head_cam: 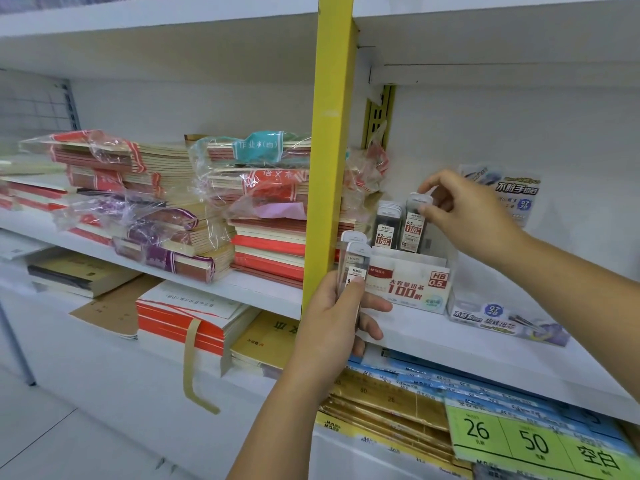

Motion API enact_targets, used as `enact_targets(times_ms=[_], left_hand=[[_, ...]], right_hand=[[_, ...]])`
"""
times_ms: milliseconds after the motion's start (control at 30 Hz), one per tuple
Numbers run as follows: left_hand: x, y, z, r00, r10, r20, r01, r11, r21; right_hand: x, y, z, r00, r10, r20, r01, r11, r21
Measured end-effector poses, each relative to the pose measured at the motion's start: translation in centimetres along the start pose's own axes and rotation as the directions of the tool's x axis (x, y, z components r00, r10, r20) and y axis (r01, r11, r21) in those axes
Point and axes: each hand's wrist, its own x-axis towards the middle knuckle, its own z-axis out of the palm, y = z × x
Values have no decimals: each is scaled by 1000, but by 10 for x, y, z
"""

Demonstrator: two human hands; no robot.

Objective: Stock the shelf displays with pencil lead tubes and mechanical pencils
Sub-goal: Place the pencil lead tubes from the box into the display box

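While the right hand (467, 209) pinches the white cap of one pencil lead tube (414, 225) between thumb and fingertips, that tube stands upright at the back of the white display box (408, 284), directly under the fingers. Just left of this hand a second tube (388, 226) stands in the same box, close beside the pinched one; whether the two touch cannot be told.

Lower and further left, the left hand (329, 323) is curled round a small bundle of tubes (356, 263), thumb pressed on the front label. Their white caps rise above the thumb, against the yellow shelf post (329, 150). This hand's fingertips reach the front edge of the white shelf (485, 348), just before the box.

Below the right forearm, a printed carton (502, 318) sits on the same shelf beside the box. Wrapped notebook stacks (263, 209) lie beyond the post, left of both hands. A green price sign (536, 441) hangs under the right arm.
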Motion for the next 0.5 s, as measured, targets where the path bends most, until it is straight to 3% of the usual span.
enact_targets(times_ms=[133, 233, 367, 433, 500], left_hand=[[-1, 2, -1, 1000, 6, 18, -6, 1000, -14], [-2, 4, -2, 1000, 6, 3, -6, 999, -32], [-3, 4, -3, 999, 27, -31, -28, 999, -25], [-4, 5, -3, 999, 35, -27, -36, 999, -26], [-4, 6, -1, 999, 40, -12, -40, 999, -30]], right_hand=[[4, 7, 4, 1000, -5, 4, 6, 965, -262], [4, 8, 4, 998, 55, 35, -41, 945, -325], [-6, 2, -5, 999, 39, 10, -35, 971, -238], [-20, -10, -12, 1000, -2, -20, 0, 996, -88], [-40, -29, -18, 997, -41, 63, 34, 994, 102]])
